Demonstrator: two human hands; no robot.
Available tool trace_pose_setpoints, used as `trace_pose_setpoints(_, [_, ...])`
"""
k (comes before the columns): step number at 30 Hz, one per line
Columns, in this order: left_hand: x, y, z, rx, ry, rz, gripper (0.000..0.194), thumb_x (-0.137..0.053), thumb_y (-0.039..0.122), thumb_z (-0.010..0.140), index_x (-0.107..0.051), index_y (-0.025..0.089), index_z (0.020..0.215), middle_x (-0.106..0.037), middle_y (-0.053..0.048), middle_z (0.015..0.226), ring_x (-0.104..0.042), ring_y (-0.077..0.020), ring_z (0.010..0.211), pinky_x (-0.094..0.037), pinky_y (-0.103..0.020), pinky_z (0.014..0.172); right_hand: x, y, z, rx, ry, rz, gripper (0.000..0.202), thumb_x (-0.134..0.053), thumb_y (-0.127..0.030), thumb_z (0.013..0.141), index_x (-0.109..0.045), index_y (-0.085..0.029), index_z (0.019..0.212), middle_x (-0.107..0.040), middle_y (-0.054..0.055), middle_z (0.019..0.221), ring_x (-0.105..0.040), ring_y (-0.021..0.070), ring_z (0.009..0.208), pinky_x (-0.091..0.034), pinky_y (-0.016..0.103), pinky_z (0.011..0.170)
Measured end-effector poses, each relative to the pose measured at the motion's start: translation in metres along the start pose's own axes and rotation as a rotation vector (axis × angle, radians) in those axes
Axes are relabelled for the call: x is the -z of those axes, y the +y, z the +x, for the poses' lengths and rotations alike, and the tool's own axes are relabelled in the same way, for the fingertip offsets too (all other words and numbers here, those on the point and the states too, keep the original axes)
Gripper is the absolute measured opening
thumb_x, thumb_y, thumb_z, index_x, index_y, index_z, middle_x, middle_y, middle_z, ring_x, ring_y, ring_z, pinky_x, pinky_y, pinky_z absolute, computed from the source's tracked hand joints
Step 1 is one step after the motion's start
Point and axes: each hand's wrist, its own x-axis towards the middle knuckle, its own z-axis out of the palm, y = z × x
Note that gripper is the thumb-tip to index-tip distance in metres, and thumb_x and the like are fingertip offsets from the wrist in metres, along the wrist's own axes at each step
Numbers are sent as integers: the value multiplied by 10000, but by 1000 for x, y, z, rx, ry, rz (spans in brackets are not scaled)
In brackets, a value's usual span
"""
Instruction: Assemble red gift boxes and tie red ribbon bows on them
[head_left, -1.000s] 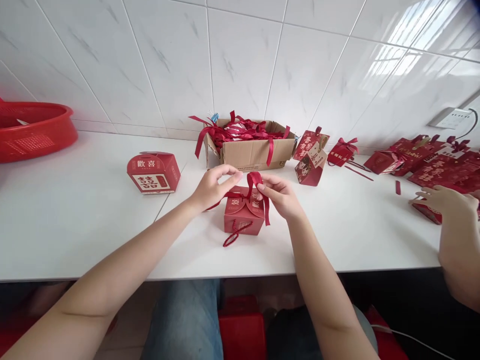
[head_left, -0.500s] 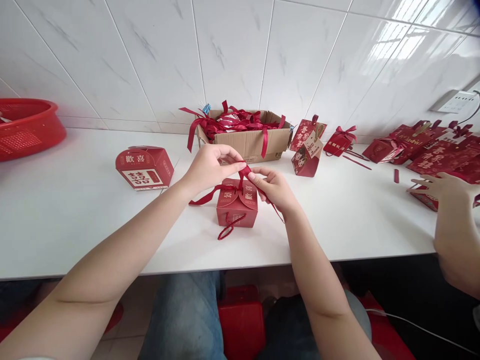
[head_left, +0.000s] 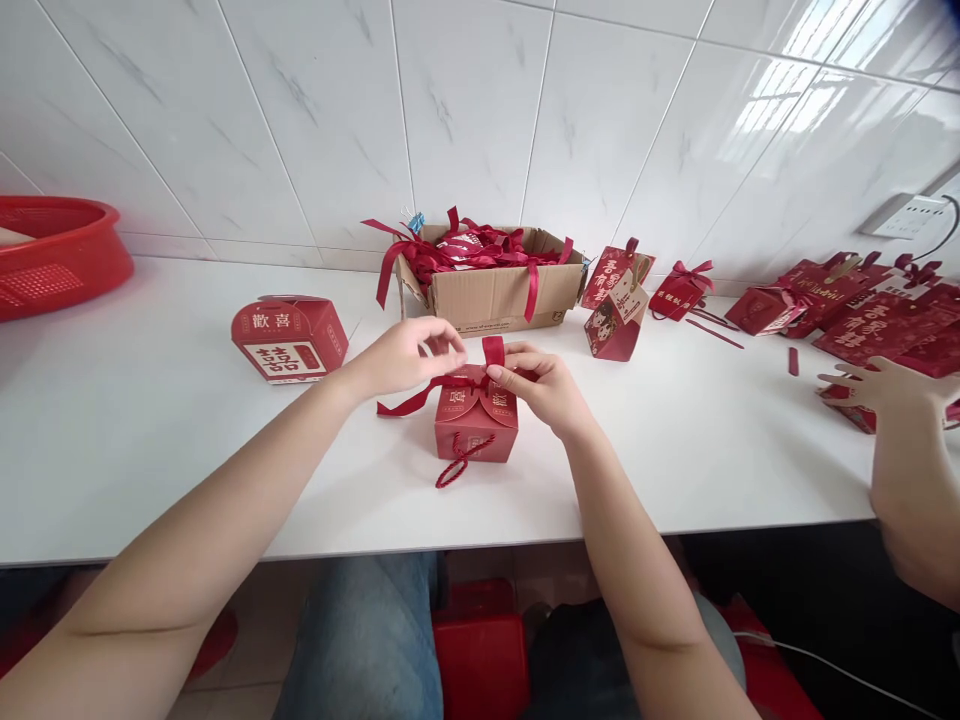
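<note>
So the right hand (head_left: 546, 388) has a closed pinch grip on the red ribbon (head_left: 493, 350), with a loop poking up past the thumb. The left hand's (head_left: 405, 352) grip is loosely curled and partly open just beside it, nothing visible in it. The little red gift box (head_left: 477, 440) sits upright on the table (head_left: 637, 470) right under both hands, cord handle (head_left: 457, 462) dangling out front. Behind it there's a cardboard box (head_left: 495, 300) stuffed with more ribbons.

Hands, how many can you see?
3: the left hand near the ribbon, the right hand holding it, and another person's hand at far right; more may be hidden.
</note>
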Motion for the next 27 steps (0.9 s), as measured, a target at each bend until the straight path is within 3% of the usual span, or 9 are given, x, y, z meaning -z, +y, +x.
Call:
trace_pose_setpoints(2, [-1,-8,-2,-35,-86,69,302,-663,487,732,-672,204,837,-636,-37,855,-592,-177,765,-475,-282,654,0,-1,-1,-4,-79,33,281,-692,-476,748,-712,-196,744,-653,51,984,-611,157,848,-503,272,715])
trace_pose_setpoints(6, [-7,-11,-2,-48,-151,111,304,-642,505,737,-657,202,759,-639,-37,829,-595,-175,727,-467,-279,623,3,-6,-4,-114,-197,27,326,-662,-496,768,-679,-171,757,-625,10,702,-520,99,597,-415,217,495])
trace_pose_setpoints(10, [-6,-14,-1,-7,-190,90,263,-631,464,746,-643,202,731,-659,-26,779,-605,-179,701,-461,-279,614,6,-12,-6,-169,-223,21,336,-652,-491,775,-644,-155,765,-617,7,702,-488,79,567,-336,182,422])
trace_pose_setpoints(16, [-6,-11,-8,-67,-116,154,266,-600,450,783,-588,202,686,-641,-28,765,-576,-177,681,-429,-278,595,6,-15,-4,-252,-252,75,319,-596,-478,820,-637,-162,828,-614,-16,691,-316,24,417,-215,178,354])
trace_pose_setpoints(20, [-3,-3,-11,-105,-136,188,219,-544,404,839,-581,214,737,-630,-5,737,-548,-149,616,-400,-259,559,0,-19,1,-321,-173,30,270,-597,-431,817,-630,-167,774,-659,2,691,-325,29,399,-245,189,370])
trace_pose_setpoints(23, [10,4,-8,-117,-179,195,166,-589,391,810,-618,232,846,-654,3,791,-569,-149,653,-405,-245,558,-10,-25,5,-330,-84,-112,234,-623,-377,795,-670,-157,733,-680,28,672,-409,57,451,-299,201,414])
trace_pose_setpoints(27, [29,15,2,-141,-230,138,229,-573,355,824,-601,246,1023,-677,-6,921,-608,-154,769,-447,-237,612,-18,-31,7,-319,-58,-255,175,-608,-268,761,-692,-150,662,-664,25,643,-478,86,528,-348,219,485])
